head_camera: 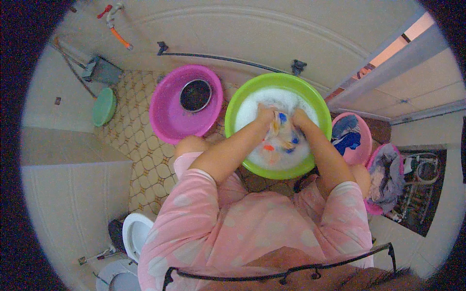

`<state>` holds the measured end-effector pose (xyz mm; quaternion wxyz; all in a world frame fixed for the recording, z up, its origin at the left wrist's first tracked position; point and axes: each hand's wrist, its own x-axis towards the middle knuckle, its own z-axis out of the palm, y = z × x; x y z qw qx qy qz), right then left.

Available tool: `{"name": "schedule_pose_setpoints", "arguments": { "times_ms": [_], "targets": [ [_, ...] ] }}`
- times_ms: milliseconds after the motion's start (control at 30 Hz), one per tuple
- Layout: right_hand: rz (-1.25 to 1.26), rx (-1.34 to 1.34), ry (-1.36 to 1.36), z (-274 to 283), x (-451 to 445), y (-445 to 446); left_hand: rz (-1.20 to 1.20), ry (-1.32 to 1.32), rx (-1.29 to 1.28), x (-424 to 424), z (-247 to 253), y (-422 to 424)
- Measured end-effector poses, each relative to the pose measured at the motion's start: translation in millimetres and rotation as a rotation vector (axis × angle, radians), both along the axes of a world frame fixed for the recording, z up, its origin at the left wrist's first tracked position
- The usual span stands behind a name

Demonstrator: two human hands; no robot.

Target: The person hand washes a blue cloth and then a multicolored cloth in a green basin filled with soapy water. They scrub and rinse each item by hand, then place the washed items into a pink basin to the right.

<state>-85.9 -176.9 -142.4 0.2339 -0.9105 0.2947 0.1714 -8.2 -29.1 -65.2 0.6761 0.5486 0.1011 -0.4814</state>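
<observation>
Before me stands a lime-green plastic basin [278, 174] full of white soap suds [251, 109]. A wet, pale garment with blue, orange and yellow patches [282, 134] lies in the foam. My left hand [266, 115] grips the cloth at its left, fingers curled and partly sunk in the suds. On the other side my right hand [299, 117] is closed on the same cloth. The two hands are a short way apart, near the basin's middle. Foam and cloth hide most of the fingertips.
To the left is a magenta basin [164, 109] holding a round dark-bottomed pan [196, 95]. On the right, a pink basin [358, 152] holds blue clothes [347, 136], beside a basin of grey laundry [387, 178]. A metal rail [222, 58] runs along the wall. A toilet [136, 232] is behind, left.
</observation>
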Motion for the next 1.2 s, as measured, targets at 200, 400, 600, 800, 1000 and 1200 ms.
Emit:
{"name": "schedule_pose_setpoints", "arguments": {
  "times_ms": [200,400,600,800,1000,1200],
  "targets": [
    [-0.272,0.117,-0.640,43,8,41,-0.031,-0.008,-0.131,8,-35,-8],
    [0.164,-0.091,-0.686,126,7,104,-0.040,0.120,-0.306,28,-36,-4],
    [0.127,-0.399,-0.684,84,11,61,-0.017,0.196,-0.438,-2,9,-4],
    [0.258,-0.313,-0.749,111,3,84,-0.031,0.220,-0.303,-7,45,4],
    [0.250,-0.347,-0.674,124,7,82,-0.066,0.251,-0.296,-6,47,9],
    [0.285,-0.388,-0.683,125,9,79,-0.087,0.257,-0.316,4,21,-3]
  ]
}}
